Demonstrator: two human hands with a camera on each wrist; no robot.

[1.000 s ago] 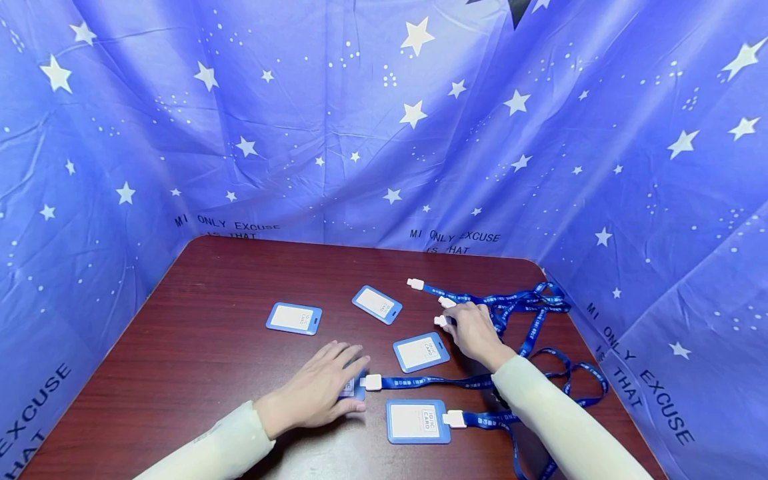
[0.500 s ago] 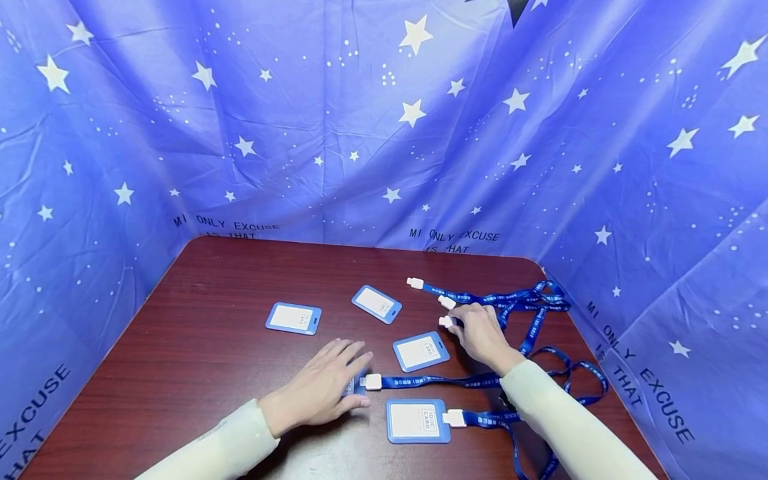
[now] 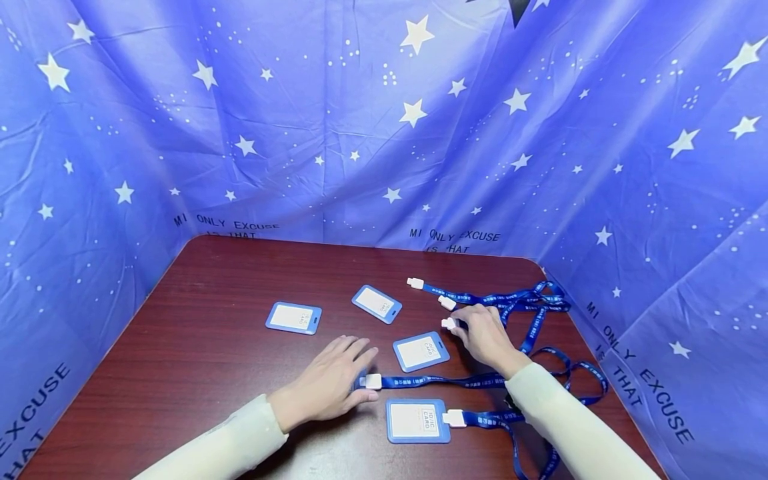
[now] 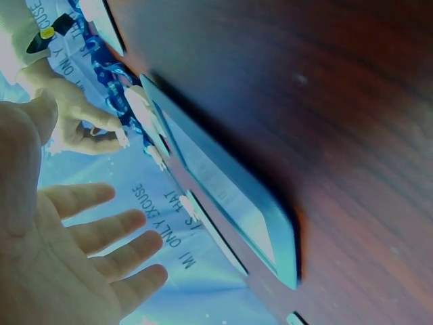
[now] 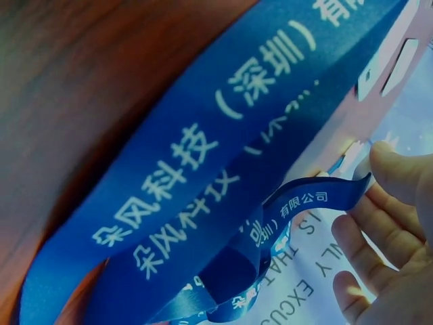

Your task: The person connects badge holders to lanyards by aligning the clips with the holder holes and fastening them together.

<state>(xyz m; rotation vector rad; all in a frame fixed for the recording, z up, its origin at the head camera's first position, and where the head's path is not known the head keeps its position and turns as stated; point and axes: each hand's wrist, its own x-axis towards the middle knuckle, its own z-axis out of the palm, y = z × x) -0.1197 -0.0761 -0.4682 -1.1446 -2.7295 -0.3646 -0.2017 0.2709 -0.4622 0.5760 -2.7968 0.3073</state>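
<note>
My left hand (image 3: 327, 381) hovers over a blue-framed card holder, covering most of it in the head view. In the left wrist view its fingers are extended, apart from that card holder (image 4: 223, 189), which lies flat. A white clip (image 3: 373, 381) joins this holder to a blue lanyard (image 3: 420, 383). Further right, my right hand (image 3: 487, 339) pinches another lanyard (image 5: 314, 193) just behind its white clip (image 3: 449, 323). The right wrist view shows the strap between thumb and forefinger, the other fingers loosely bent.
Three loose card holders lie beyond and between the hands: left (image 3: 293, 318), middle (image 3: 377, 304) and right (image 3: 421, 351). Nearer me is a holder (image 3: 414, 421) clipped to its lanyard. Two more white clips (image 3: 415, 283) and tangled straps (image 3: 540, 297) lie at the table's (image 3: 240, 280) right.
My left hand has shifted slightly right over its card holder. My right hand has drawn the pinched lanyard clip a little to the right and towards me. The loose holders have not moved.
</note>
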